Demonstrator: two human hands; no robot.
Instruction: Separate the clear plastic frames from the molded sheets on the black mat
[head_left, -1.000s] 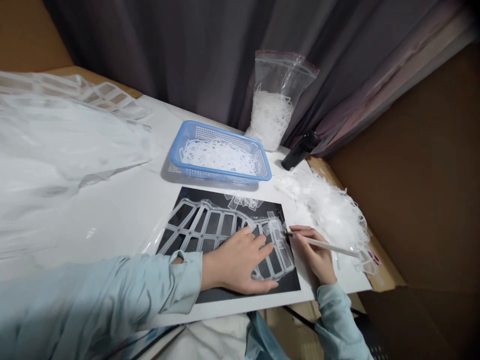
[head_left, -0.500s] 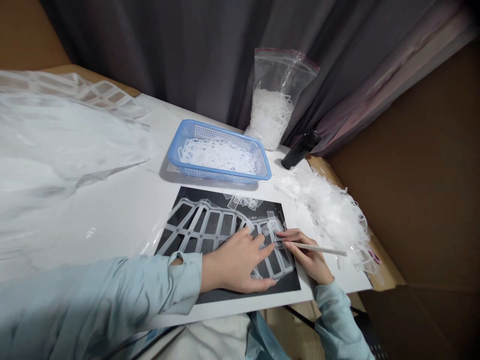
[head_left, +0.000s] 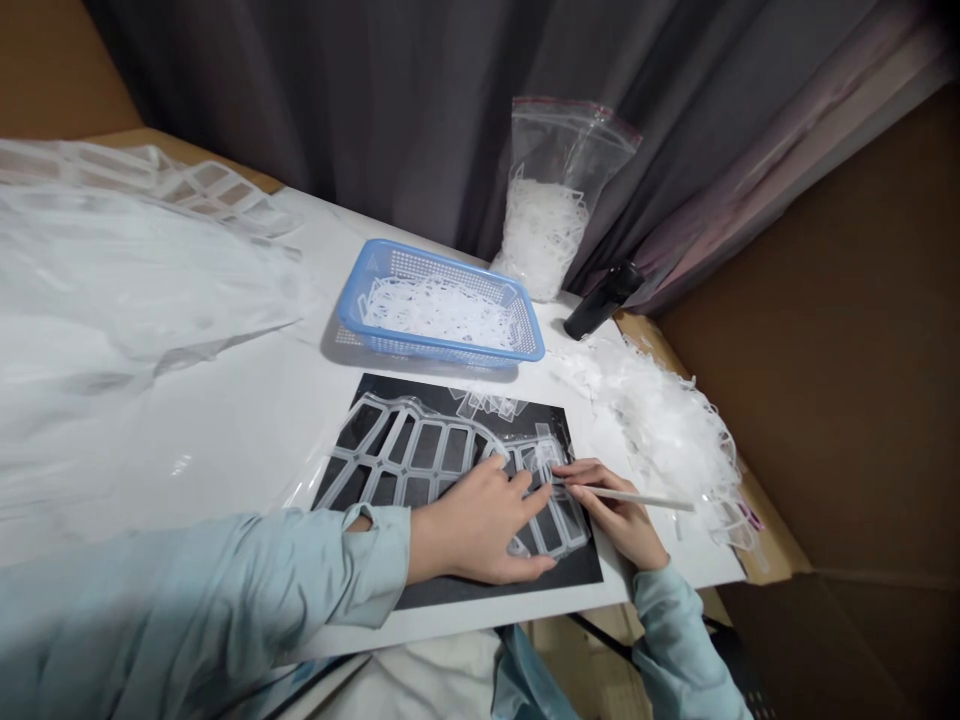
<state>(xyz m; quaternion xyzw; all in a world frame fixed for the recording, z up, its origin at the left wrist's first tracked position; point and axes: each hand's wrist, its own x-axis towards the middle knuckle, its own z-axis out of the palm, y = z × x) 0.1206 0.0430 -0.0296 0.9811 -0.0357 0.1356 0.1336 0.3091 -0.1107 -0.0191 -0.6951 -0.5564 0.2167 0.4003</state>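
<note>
A translucent plastic sheet of rectangular frames [head_left: 428, 447] lies on a black mat [head_left: 442, 592] near the table's front edge. My left hand [head_left: 491, 520] rests on the sheet with its fingers spread, pressing it near the right part. At the sheet's right side, my right hand [head_left: 619, 515] pinches a thin white stick-like tool [head_left: 637, 496], whose tip points left at the frames. Several small clear rectangular pieces [head_left: 491, 404] lie loose at the mat's top edge.
Behind the mat stands a blue basket [head_left: 442, 350] of white pieces. A filled zip bag [head_left: 544, 230] and a black object [head_left: 602, 302] are farther back. White scraps [head_left: 675, 430] pile up at right; more plastic sheets [head_left: 112, 280] cover the left.
My left hand has shifted very slightly to the right. My right hand and the tool look almost the same.
</note>
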